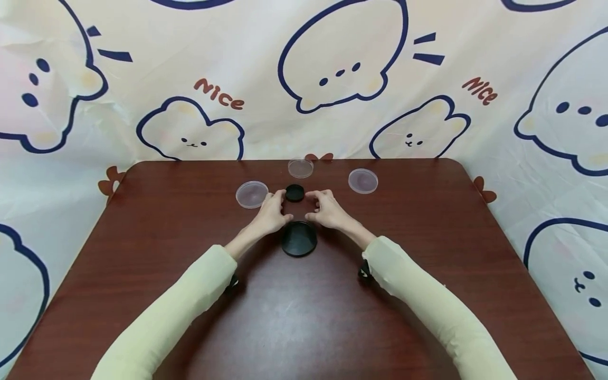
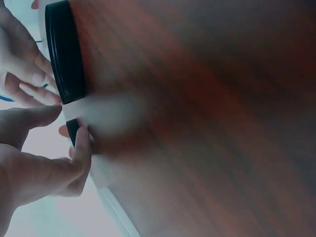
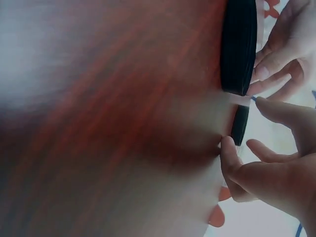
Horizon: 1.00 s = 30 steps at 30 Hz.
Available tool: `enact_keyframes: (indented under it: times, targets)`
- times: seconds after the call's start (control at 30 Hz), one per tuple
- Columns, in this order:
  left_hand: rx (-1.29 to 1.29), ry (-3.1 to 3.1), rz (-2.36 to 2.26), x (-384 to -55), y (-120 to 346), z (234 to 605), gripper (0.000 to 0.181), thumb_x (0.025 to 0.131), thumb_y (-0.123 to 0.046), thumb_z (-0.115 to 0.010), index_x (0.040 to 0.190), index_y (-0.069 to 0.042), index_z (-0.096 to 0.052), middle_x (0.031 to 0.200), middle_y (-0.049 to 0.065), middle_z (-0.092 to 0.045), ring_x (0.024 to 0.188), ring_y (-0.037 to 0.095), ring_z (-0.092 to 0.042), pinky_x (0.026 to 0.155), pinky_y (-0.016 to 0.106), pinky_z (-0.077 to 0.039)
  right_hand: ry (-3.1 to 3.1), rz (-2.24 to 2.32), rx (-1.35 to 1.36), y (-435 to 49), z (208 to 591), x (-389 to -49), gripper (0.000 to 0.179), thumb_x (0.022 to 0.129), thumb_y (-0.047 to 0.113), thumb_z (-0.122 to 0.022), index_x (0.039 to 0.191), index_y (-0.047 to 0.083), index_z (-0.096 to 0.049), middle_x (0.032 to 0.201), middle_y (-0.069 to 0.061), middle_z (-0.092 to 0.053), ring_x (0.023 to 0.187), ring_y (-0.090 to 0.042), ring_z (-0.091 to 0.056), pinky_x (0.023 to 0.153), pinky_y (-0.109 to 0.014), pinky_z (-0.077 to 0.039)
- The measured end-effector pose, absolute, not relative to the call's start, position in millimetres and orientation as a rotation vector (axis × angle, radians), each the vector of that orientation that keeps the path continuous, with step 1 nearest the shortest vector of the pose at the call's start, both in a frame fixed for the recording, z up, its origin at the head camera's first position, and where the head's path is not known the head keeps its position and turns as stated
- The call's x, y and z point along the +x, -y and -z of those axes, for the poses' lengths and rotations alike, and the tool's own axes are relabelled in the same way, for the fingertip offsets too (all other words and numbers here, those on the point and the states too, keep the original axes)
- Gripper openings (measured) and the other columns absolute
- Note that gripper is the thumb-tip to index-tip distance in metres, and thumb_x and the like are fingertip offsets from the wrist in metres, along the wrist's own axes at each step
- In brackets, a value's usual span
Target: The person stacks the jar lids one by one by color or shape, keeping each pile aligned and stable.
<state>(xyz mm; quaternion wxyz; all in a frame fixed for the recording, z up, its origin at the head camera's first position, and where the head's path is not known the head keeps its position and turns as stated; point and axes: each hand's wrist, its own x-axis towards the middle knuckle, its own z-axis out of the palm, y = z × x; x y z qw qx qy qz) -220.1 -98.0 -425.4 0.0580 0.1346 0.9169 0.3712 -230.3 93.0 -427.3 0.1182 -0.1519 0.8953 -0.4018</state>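
Note:
A small, low black round disc (image 1: 294, 193) lies on the table between my two hands. Nearer to me is a larger black disc (image 1: 298, 239), shallow and glossy on top. My left hand (image 1: 272, 212) is at the small disc's left, its index fingertip right at the edge, thumb spread toward the larger disc. On the other side my right hand (image 1: 329, 212) mirrors it, index fingertip (image 3: 227, 143) beside the small disc's right edge and thumb apart from it. In the left wrist view the larger disc (image 2: 65, 52) shows its thick side wall and hides part of the right hand.
Three clear, shallow round dishes stand around the far side: a left dish (image 1: 252, 195) close behind the left hand, a middle dish (image 1: 301, 168) by the table's far edge, and a right dish (image 1: 363, 181). A patterned cloth (image 1: 266, 132) hangs behind the brown table (image 1: 294, 316).

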Motion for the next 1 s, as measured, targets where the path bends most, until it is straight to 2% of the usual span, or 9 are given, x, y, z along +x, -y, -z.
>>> enact_keyframes:
  times: [0.17, 0.4, 0.63, 0.8, 1.0]
  targets:
    - [0.296, -2.775, -1.101, -231, 89, 427, 0.078, 0.085, -0.006, -0.071, 0.147, 0.006, -0.025, 0.135, 0.032, -0.034, 0.124, 0.044, -0.033, 0.102, 0.048, -0.034, -2.641, 1.18, -0.408, -84, 431, -245, 0.06, 0.086, 0.005, -0.07, 0.14, 0.001, -0.044, 0.135, -0.023, -0.034, 0.105, -0.028, -0.053, 0.089, -0.034, -0.046]
    - [0.251, -2.766, -1.109, -244, 81, 427, 0.083, 0.085, -0.004, -0.071, 0.15, 0.004, -0.02, 0.139, 0.033, -0.028, 0.127, 0.046, -0.028, 0.102, 0.049, -0.033, -2.67, 1.13, -0.4, -78, 431, -259, 0.062, 0.088, 0.002, -0.067, 0.144, 0.002, -0.039, 0.138, -0.022, -0.032, 0.105, -0.027, -0.052, 0.089, -0.035, -0.045]
    - [0.313, -2.821, -1.022, -255, 80, 428, 0.07, 0.083, 0.0, -0.069, 0.144, 0.007, -0.034, 0.135, 0.031, -0.039, 0.124, 0.044, -0.034, 0.103, 0.047, -0.031, -2.707, 1.138, -0.361, -70, 432, -265, 0.059, 0.087, 0.002, -0.068, 0.141, 0.0, -0.043, 0.136, -0.022, -0.039, 0.108, -0.029, -0.047, 0.091, -0.037, -0.042]
    - [0.337, -2.808, -1.004, -259, 81, 427, 0.063, 0.085, -0.002, -0.069, 0.141, 0.007, -0.04, 0.135, 0.028, -0.043, 0.123, 0.042, -0.036, 0.102, 0.047, -0.032, -2.711, 1.146, -0.334, -66, 434, -267, 0.058, 0.087, 0.001, -0.068, 0.14, 0.001, -0.045, 0.138, -0.022, -0.037, 0.11, -0.03, -0.049, 0.092, -0.037, -0.043]
    - [0.33, -2.821, -1.015, -263, 81, 430, 0.055, 0.087, -0.003, -0.068, 0.137, 0.006, -0.046, 0.132, 0.024, -0.049, 0.122, 0.038, -0.038, 0.102, 0.045, -0.034, -2.73, 1.16, -0.314, -66, 437, -271, 0.051, 0.088, 0.0, -0.067, 0.136, 0.002, -0.052, 0.13, -0.02, -0.043, 0.104, -0.028, -0.051, 0.09, -0.036, -0.044]
